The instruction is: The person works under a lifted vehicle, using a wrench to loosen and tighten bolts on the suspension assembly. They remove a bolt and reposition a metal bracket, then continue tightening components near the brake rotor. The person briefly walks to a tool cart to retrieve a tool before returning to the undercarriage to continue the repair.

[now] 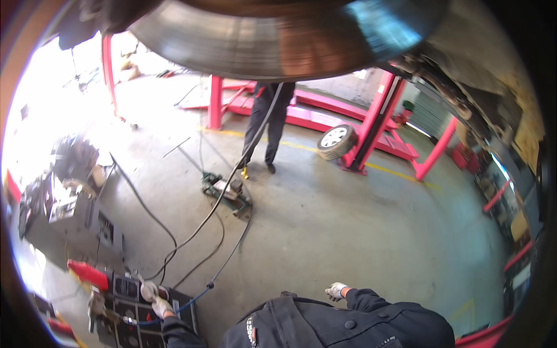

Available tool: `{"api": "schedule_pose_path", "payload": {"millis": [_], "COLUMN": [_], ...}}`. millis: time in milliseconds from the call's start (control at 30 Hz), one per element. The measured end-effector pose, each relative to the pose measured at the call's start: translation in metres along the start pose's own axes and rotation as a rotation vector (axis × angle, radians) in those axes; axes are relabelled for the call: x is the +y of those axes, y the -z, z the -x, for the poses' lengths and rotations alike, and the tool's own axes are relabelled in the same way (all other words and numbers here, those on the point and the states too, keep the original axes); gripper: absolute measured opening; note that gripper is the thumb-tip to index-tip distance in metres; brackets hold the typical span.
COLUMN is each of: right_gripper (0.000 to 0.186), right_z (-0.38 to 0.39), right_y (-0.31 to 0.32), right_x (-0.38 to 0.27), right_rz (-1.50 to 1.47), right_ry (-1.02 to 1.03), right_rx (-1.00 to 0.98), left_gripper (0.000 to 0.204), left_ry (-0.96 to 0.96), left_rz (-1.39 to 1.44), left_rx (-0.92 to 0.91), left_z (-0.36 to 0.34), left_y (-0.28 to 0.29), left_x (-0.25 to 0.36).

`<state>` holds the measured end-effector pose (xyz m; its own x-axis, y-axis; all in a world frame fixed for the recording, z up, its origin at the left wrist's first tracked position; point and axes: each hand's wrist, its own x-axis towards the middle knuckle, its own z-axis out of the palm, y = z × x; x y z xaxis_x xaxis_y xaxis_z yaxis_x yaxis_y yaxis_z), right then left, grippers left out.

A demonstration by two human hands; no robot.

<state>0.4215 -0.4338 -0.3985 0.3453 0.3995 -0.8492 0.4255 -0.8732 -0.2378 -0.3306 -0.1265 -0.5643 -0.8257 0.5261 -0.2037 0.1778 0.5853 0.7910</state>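
My left hand (162,307), in a pale work glove, is closed against a round light-grey tool (149,290) at the lower left. Its exact kind does not show. This lies over a dark tool cart (119,310) with compartments, and a blue hose (214,278) runs past the hand. My right hand (336,291), also gloved, is held out in front of my body above the floor. Its fingers are curled, and what they hold, if anything, is hidden. Large and close overhead hangs a shiny brake disc (278,46), away from both hands.
A person (267,122) in dark trousers stands ahead, behind a green floor jack (229,194). Hoses (203,223) cross the floor. A wheel (336,141) leans against a red lift post (374,122). Grey machine (87,223) at left; vehicle underside (458,98) overhead right.
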Motion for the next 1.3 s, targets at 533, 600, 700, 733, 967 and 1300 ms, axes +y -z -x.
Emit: {"api": "schedule_pose_path", "payload": {"millis": [533, 600, 700, 733, 967, 1300], "right_gripper": [0.045, 0.047, 0.045, 0.044, 0.037, 0.036], "right_z": [-0.026, -0.040, -0.069, -0.078, -0.150, -0.209], "right_y": [0.003, 0.006, 0.014, 0.016, 0.031, 0.127], "right_x": [-0.031, -0.022, -0.002, 0.006, 0.053, 0.102], "right_rz": [-0.091, -0.118, -0.143, -0.160, -0.531, -0.361], "right_ry": [0.172, 0.131, 0.061, 0.092, 0.021, -0.140], "right_rx": [0.064, 0.021, 0.030, 0.080, 0.027, -0.155], "left_gripper": [0.057, 0.056, 0.054, 0.054, 0.037, 0.036], "left_ry": [-0.288, -0.440, -0.597, -0.632, -0.637, -0.394], "left_rz": [-0.235, -0.373, -0.517, -0.547, -0.777, -0.858], "left_rx": [-0.237, -0.350, -0.512, -0.555, -0.736, -0.812], "left_z": [0.137, 0.174, 0.220, 0.232, 0.291, 0.369], "left_y": [0.026, 0.030, 0.029, 0.028, -0.011, -0.132], "left_x": [0.005, -0.003, -0.005, -0.003, 0.048, 0.148]}}
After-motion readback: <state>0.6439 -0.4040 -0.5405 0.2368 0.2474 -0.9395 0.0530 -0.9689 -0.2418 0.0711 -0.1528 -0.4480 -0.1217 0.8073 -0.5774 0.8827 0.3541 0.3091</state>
